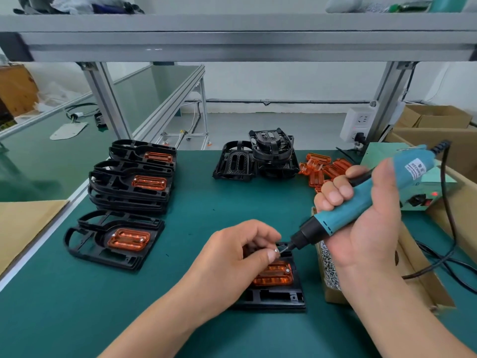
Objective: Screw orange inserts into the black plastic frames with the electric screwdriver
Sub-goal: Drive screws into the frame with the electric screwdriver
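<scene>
Screw going onto the bit, above the frame at front centre.

Left hand [240, 251] pinches a small screw [276, 250] at the bit tip. Right hand [369, 228] is wrapped round the teal screwdriver [343, 214], which is tilted down-left. Orange insert [275, 276] sits in the black frame [273, 301] on the green mat [196, 202] just below, one screw head showing at its right end. Judgement: seat the screw square on the bit and stand the tool upright over the open hole before triggering; a slanted start could chew the plastic.

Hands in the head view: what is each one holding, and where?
The right hand grips the teal electric screwdriver round its mid-body. The left hand pinches a small silver screw between thumb and fingertip, at the driver's tip.
</scene>
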Motion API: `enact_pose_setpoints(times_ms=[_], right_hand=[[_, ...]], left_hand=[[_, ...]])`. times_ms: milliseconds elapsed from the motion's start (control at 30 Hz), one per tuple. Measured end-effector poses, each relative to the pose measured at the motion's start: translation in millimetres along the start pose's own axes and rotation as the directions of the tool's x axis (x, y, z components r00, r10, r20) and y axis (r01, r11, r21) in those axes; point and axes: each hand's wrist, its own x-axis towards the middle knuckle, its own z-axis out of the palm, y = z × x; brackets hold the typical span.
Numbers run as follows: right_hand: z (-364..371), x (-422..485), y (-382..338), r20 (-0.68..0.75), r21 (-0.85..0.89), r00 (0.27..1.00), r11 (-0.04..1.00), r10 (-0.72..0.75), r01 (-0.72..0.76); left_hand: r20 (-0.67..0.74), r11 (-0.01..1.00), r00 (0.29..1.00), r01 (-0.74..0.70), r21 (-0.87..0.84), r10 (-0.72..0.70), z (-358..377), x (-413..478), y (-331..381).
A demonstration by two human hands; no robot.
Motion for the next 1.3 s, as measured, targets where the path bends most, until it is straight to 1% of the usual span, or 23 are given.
enact_pose_setpoints(times_ms=[100, 533, 633, 767, 867, 1033, 1167, 1233, 1300], right_hand=[[-1.3, 0.9, -0.2, 0.0, 0.002, 1.0, 1.0, -0.005, 0.005], [-1.1, -0.7, 0.8, 0.013, -0.022, 1.0, 1.0, -0.003, 0.004], [-0.6, -0.9, 1.1, 0.046, -0.042, 0.999, 0.999, -0.007, 0.009], [0.0, -1.7, 2.5, 0.135, -0.064, 0.991, 0.998, 0.001, 0.007], [0.6, -2.3, 4.7, 0.181, -0.076, 0.983, 0.997, 0.008, 0.006], [0.8, -3.2, 7.0, 0.198, -0.08, 0.98, 0.997, 0.023, -0.008], [-0.3, -3.1, 8.7, 0.172, -0.071, 0.985, 0.997, 0.028, -0.016], [-1.4, -3.2, 10.0, 0.158, -0.069, 0.986, 0.997, 0.043, -0.032], [-1.9, -3.0, 11.5, 0.151, -0.076, 0.987, 0.996, 0.058, -0.047]], left_hand=[[0.019, 0.999, 1.0, 0.005, 0.033, -0.005, -0.2, -1.0, 0.8], [0.026, 0.998, 0.999, 0.026, 0.058, -0.027, 0.0, -2.8, 0.1], [0.023, 0.997, 0.999, 0.029, 0.078, -0.031, -0.3, -3.9, 1.1], [0.005, 0.99, 1.0, 0.019, 0.138, -0.019, -1.1, -6.0, 2.9], [0.003, 0.988, 0.999, 0.039, 0.151, -0.04, -3.1, -6.2, 3.6], [0.037, 0.986, 0.999, 0.032, 0.162, -0.039, -4.0, -6.1, 4.0], [0.069, 0.992, 0.997, 0.018, 0.124, -0.027, -12.0, -3.4, 3.0], [0.031, 0.987, 1.0, -0.007, 0.159, 0.002, -21.5, -0.9, 0.8], [-0.02, 0.961, 1.0, -0.007, 0.276, 0.013, -33.8, 3.4, -4.4]])
